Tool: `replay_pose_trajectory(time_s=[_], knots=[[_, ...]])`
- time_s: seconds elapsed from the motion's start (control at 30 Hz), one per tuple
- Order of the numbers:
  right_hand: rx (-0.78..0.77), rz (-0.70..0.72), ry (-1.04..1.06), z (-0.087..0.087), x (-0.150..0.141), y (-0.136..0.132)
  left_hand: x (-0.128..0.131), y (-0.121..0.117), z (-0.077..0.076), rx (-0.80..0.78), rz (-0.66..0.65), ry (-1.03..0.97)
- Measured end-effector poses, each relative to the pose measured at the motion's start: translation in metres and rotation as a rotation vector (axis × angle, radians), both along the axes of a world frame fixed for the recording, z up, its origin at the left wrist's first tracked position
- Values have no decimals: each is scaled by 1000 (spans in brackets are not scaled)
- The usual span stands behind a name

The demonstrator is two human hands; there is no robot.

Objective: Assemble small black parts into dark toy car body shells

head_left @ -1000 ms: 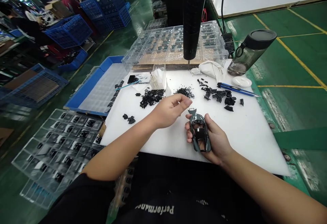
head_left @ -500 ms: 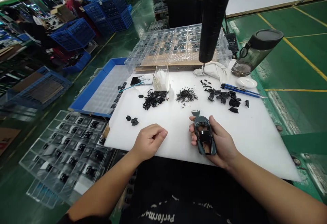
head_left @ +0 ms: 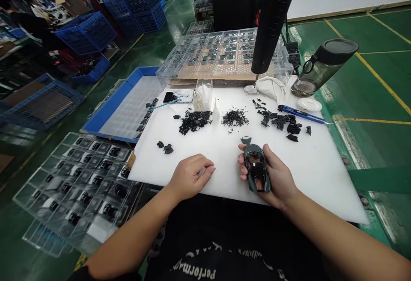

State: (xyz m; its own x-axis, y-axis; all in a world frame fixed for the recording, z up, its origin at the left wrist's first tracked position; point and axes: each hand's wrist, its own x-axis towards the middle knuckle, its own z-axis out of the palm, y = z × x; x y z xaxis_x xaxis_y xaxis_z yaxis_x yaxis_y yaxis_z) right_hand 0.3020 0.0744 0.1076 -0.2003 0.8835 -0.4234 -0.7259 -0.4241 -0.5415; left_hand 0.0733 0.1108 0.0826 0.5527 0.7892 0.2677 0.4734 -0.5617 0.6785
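My right hand (head_left: 278,177) holds a dark grey toy car body (head_left: 257,168) with open window areas, its fingers wrapped around the side and the thumb along the edge. A small grey frame-like part (head_left: 246,140) shows just beyond the car body, by my fingertips; whether it is joined on cannot be made out. Over the front of the white board, my left hand (head_left: 192,175) is closed, thumb against curled fingers. Anything inside it is hidden. Beyond the hands lie a heap of tiny black screws (head_left: 235,117), a pile of small black parts (head_left: 194,122) and larger black pieces (head_left: 282,122).
A dark electric screwdriver (head_left: 272,24) hangs over the white board (head_left: 224,157). Around its back edge stand a dropper bottle (head_left: 215,114), clear box (head_left: 204,95), cloth (head_left: 271,88), blue cutter (head_left: 302,113) and drink bottle (head_left: 324,69). Compartment trays (head_left: 218,52) stand behind; a blue bin (head_left: 105,131) is left.
My left hand has shifted slightly right, and its thumb and index finger show a small gap. The right hand keeps the car body in nearly the same place. The camera view has turned a little.
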Motion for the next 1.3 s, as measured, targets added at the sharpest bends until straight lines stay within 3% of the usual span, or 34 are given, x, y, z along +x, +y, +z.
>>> replay_pose_trajectory(time_s=[0.33,1.3], knots=[[12,4,16,-4,0,2,0,1,-7,46,4,-9],[22,-6,-4,-1,1,2,2,1,-8,87,22,11]])
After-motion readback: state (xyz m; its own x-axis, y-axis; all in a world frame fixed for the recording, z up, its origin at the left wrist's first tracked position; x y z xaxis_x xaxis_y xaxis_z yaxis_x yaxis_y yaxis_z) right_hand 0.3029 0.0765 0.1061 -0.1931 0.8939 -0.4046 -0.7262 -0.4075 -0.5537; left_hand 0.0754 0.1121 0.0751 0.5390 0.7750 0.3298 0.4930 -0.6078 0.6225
